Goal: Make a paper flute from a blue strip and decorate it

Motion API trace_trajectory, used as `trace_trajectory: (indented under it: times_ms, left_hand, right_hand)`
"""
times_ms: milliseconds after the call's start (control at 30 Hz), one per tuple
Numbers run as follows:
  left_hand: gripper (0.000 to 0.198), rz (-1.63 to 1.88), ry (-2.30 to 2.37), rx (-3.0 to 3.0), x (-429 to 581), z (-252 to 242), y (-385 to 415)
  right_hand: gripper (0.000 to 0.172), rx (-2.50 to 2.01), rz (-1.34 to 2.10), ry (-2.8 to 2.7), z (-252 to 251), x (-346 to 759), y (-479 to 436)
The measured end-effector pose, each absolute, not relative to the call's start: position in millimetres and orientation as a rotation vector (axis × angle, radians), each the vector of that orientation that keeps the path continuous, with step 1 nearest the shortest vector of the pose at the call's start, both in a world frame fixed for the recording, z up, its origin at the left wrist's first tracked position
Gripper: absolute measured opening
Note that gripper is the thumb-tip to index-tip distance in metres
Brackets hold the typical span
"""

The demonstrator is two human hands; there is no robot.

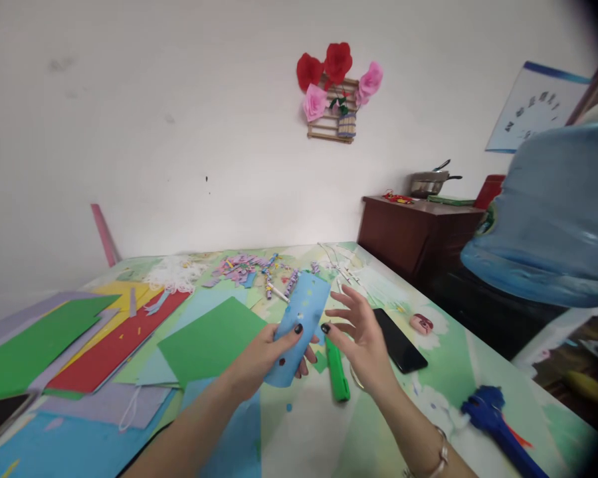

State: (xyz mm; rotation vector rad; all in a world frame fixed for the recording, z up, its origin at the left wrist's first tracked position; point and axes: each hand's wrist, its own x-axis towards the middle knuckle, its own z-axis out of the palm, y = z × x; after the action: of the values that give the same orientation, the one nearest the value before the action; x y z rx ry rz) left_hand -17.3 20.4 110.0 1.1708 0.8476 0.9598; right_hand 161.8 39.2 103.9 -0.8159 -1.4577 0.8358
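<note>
My left hand point(274, 352) grips a curved sheet of blue craft paper point(303, 318), thumb on its face and fingers behind. Several small holes and yellow-green specks show on the sheet. Just to the right, my right hand point(356, 328) is open with its fingers apart, the thumb near the sheet's edge. Below the hands lies a green utility knife point(337, 372), beside small blue and green paper scraps. A black smartphone point(400, 340) rests right of my right hand.
Coloured sheets, including a red one point(124, 338) and a green one point(219, 338), cover the left. Toward the back lie purple paper pieces point(242, 267) and white strings point(174, 273). A blue-handled tool point(498, 425) is at right, near a water bottle point(548, 219).
</note>
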Motion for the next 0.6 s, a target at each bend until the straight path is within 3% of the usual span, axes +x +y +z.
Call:
trace_trajectory:
  times_ms: [67, 167, 433, 600]
  left_hand:
    - [0.044, 0.860, 0.948, 1.191, -11, 106, 10]
    - [0.046, 0.842, 1.091, 1.215, -2, 97, 1]
    - [0.046, 1.168, 1.309, 1.240, -4, 64, 4]
    - [0.057, 1.242, 1.429, 1.207, -17, 46, -9]
  right_hand:
    - [0.061, -0.669, 1.118, -1.405, 98, 165, 38]
    - [0.051, -0.599, 1.342, -1.349, 84, 169, 37]
    - [0.049, -0.707, 1.455, -1.199, 41, 179, 39]
    - [0.045, -0.741, 1.461, -1.112, 30, 180, 42]
